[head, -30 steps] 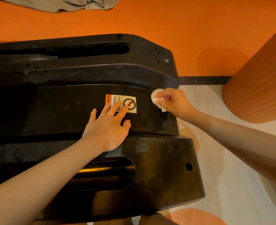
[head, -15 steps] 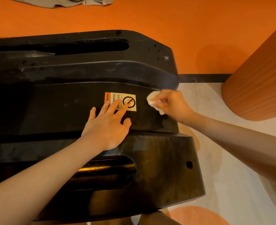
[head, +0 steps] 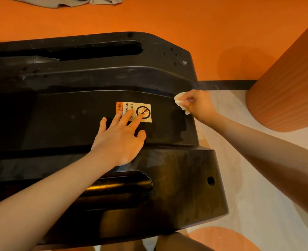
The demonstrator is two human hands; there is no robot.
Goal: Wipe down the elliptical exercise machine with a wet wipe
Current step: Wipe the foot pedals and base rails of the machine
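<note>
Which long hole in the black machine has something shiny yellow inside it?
The near slot, just below the left hand, shows a glinting yellow bar inside. The far slot near the orange floor looks dark all through.

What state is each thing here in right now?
Left hand: open, flat on the machine, fingertips over the warning sticker.
Right hand: pinching the wet wipe.
Wet wipe: crumpled, pressed against the cover's end edge.
Elliptical machine cover: black, smudged, dusty.
Grey cloth: crumpled on the orange floor.
</note>
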